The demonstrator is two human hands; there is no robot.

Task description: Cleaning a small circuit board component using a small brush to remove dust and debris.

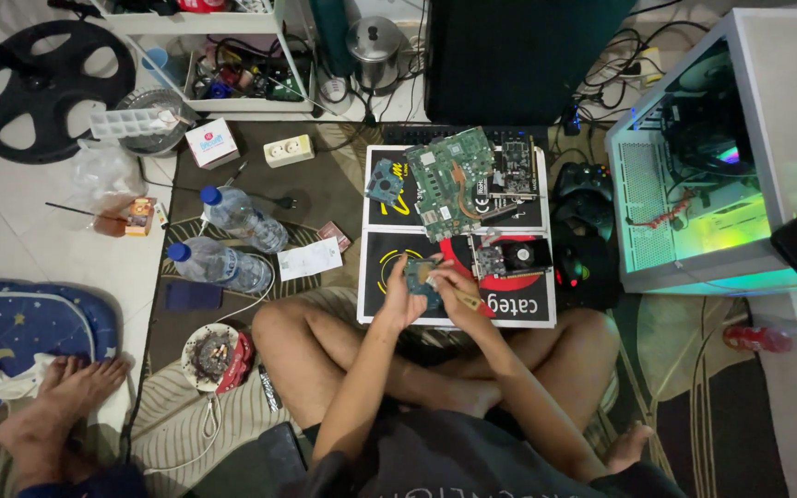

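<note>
The person sits cross-legged on the patterned rug (232,424), so everything stays within arm's reach on the floor. The left hand (402,297) is wrapped around a small blue-green square circuit board (422,278), lifted just above the knees and tilted toward the face, seemingly to steady it for close work. The right hand (457,293) is pinched on a thin brown-handled tool (466,297), whose tip meets the board's edge.

Just beyond the hands lies a flat black cardboard box with red and yellow print (509,300), serving as a work mat; a small graphics card with a black fan (512,255) rests on it. A second black box beyond it carries a large green motherboard (451,180) and a small blue square board (384,181), kept off the rug.

To the left, two clear plastic water bottles with blue caps (223,242) lie on their sides. Another person's bare feet (62,392) rest near a blue starred mat. To the right stands a white open-sided computer case glowing green (694,184), and black game controllers (583,184) sit beside it.
</note>
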